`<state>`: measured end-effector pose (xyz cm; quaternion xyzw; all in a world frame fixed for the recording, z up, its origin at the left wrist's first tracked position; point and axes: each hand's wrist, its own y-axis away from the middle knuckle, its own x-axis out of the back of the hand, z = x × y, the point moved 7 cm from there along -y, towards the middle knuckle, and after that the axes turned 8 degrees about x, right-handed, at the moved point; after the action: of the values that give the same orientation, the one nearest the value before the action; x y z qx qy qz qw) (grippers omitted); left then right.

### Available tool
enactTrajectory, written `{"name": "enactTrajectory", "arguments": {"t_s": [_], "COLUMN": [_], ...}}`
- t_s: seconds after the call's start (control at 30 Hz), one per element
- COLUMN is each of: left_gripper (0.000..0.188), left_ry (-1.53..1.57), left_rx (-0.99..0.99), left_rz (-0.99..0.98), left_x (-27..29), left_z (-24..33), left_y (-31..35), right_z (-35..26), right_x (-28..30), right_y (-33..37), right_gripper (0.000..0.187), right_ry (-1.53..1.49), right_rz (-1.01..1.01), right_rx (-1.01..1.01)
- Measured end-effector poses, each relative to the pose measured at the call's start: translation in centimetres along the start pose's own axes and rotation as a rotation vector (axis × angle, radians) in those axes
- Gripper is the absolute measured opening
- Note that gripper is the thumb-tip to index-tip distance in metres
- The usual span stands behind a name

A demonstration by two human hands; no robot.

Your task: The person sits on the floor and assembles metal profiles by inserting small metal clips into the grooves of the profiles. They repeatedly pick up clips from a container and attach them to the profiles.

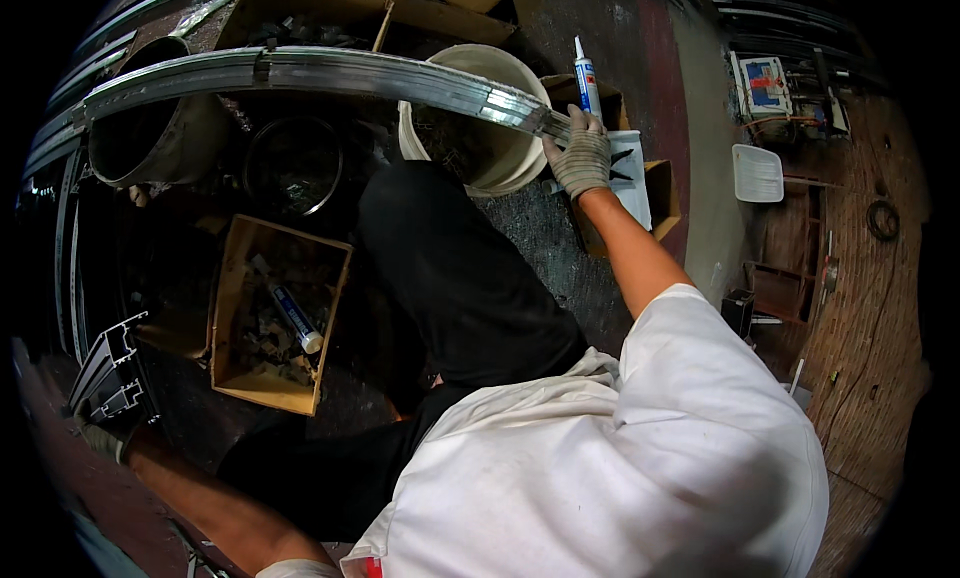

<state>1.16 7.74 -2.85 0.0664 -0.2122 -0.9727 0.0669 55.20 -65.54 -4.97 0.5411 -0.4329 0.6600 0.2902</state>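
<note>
The gloved left hand (103, 441) was at a dark metal profile (95, 378), its grip unclear. A tan cardboard box (236, 288) held scraps (268, 350) and a blue-and-white cartridge (297, 318). A long silver metal bar (340, 71) crossed above a round white bucket (524, 150), its end grasped by the gloved right hand (582, 158).

- Below you, a dark, scuffed floor (560, 40) carries a dull red band (663, 78) beside a pale grey strip (710, 108).
- To your right stretches a brown, rough-grained wooden surface (868, 308).
- Dim light surrounds you.
</note>
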Motion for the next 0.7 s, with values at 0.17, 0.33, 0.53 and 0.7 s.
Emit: {"name": "enactTrajectory", "arguments": {"t_s": [0.17, 0.33, 0.53, 0.7], "left_gripper": [0.021, 0.017, 0.018, 0.019], "left_ry": [0.029, 0.007, -0.224, -0.445], "left_rx": [0.036, -0.023, -0.187, -0.424], "left_rz": [-0.002, -0.023, 0.009, -0.064], "left_x": [-0.3, 1.9, 2.6, 1.6], "left_z": [-1.0, -0.7, 0.3, 0.6], "left_y": [1.9, -1.3, -1.4, -1.4], "right_z": [0.0, -0.3, -0.5, 0.8], "right_x": [-2.7, -3.8, -3.5, -3.4], "right_y": [-0.5, -1.1, -1.4, -1.2], "right_gripper": [0.077, 0.071, 0.071, 0.065], "right_ry": [0.003, -0.035, -0.132, -0.090], "right_rz": [-0.081, -0.100, -0.154, -0.135], "right_rx": [0.103, 0.117, 0.096, 0.178]}}
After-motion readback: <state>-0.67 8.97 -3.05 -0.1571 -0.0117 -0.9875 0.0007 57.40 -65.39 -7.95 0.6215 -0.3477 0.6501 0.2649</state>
